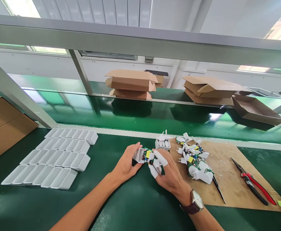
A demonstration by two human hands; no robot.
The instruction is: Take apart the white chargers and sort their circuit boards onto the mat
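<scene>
My left hand [128,162] is closed round a white plastic housing [138,156], its open end turned to the right. In my right hand [168,173], white finger covers on its fingertips, is a circuit board [148,155] with a yellow component and a white plastic part. The board's left end is at the mouth of the housing; how far it reaches inside I cannot tell. Just behind my right hand stand white housings [163,143] with white plug parts on top. A pile of circuit boards [195,160] with white plug parts lies to the right.
Rows of white housings [51,160] stand on the green table at left, near a cardboard box [7,125]. On a brown cardboard sheet [227,179] lie red-and-black pliers [253,186] and tweezers [219,189]. Cardboard boxes [132,81] stand behind the frame.
</scene>
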